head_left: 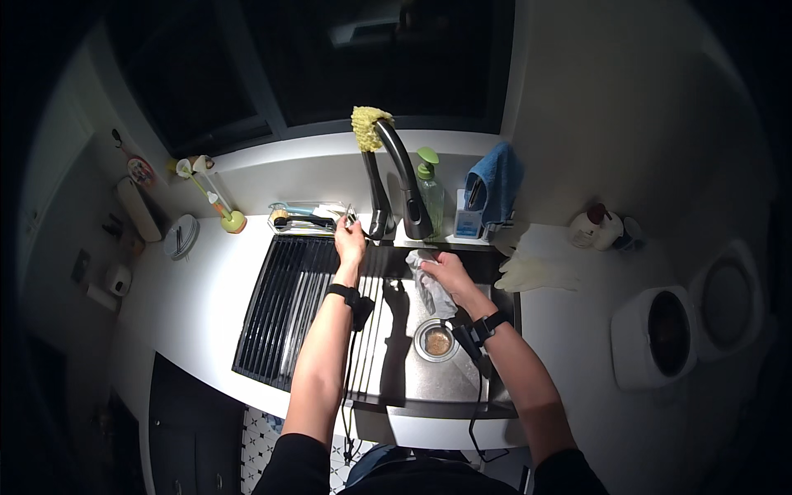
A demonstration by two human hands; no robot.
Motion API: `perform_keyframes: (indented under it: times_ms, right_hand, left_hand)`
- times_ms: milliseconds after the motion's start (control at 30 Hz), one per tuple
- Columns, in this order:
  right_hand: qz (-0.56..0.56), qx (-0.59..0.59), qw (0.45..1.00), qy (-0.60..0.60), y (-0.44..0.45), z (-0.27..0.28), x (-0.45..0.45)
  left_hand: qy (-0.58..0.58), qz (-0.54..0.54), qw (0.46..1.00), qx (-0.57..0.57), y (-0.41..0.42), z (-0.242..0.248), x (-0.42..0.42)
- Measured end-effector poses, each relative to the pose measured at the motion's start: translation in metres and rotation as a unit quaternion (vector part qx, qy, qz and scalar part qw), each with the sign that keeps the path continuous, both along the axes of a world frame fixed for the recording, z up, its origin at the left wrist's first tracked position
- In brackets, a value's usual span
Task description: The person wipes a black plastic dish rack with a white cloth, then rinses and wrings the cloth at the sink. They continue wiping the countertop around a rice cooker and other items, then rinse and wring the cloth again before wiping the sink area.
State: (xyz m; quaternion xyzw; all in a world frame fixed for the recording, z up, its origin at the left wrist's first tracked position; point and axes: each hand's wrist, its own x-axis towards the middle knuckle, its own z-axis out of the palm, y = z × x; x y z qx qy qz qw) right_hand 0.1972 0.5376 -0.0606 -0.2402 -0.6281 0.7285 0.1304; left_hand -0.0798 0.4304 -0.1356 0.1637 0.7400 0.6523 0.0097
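My right hand grips a crumpled white cloth, which hangs over the stainless steel sink. Below the cloth is the round drain strainer, with brownish bits in it. My left hand is at the back edge of the sink, between the wire caddy and the base of the black faucet. Its fingers are bent near the caddy's right end; whether they hold anything is hard to see. Brushes lie in the caddy. A black roll-up drying rack covers the sink's left part.
A yellow netted cloth hangs on the faucet. Behind the sink stand a green pump bottle and a blue cloth. Pale rubber gloves and an open white rice cooker are on the right. Small plates sit at left.
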Motion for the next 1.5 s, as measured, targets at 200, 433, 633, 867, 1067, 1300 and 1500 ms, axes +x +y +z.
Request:
perform_keyframes:
  times_ms: [200, 433, 633, 867, 1067, 1300, 1500]
  right_hand:
    - [-0.008, -0.053, 0.998, -0.013, 0.013, -0.038, -0.009]
    - [-0.030, -0.137, 0.990, 0.009, 0.012, -0.044, -0.013]
    - [-0.062, -0.112, 0.992, -0.014, 0.010, -0.055, -0.023]
    - [-0.088, -0.149, 0.985, -0.007, 0.006, -0.060, -0.027]
    - [-0.085, -0.184, 0.979, 0.009, -0.001, -0.041, -0.021]
    - [-0.098, -0.181, 0.978, 0.017, -0.014, -0.033, -0.017]
    - [-0.075, -0.166, 0.983, -0.018, -0.012, -0.042, -0.004]
  left_hand:
    - [-0.046, -0.008, 0.998, 0.029, -0.002, 0.007, -0.004]
    - [-0.102, -0.040, 0.987, 0.119, -0.011, 0.026, 0.015]
    - [-0.049, -0.050, 0.996, 0.058, -0.018, 0.039, 0.026]
    - [0.137, -0.086, 0.984, -0.074, -0.006, 0.084, 0.061]
    - [0.204, -0.137, 0.965, -0.089, 0.006, 0.091, 0.074]
    - [0.208, -0.147, 0.959, -0.120, -0.019, 0.079, 0.085]
    - [0.277, -0.098, 0.953, -0.081, -0.033, 0.052, 0.122]
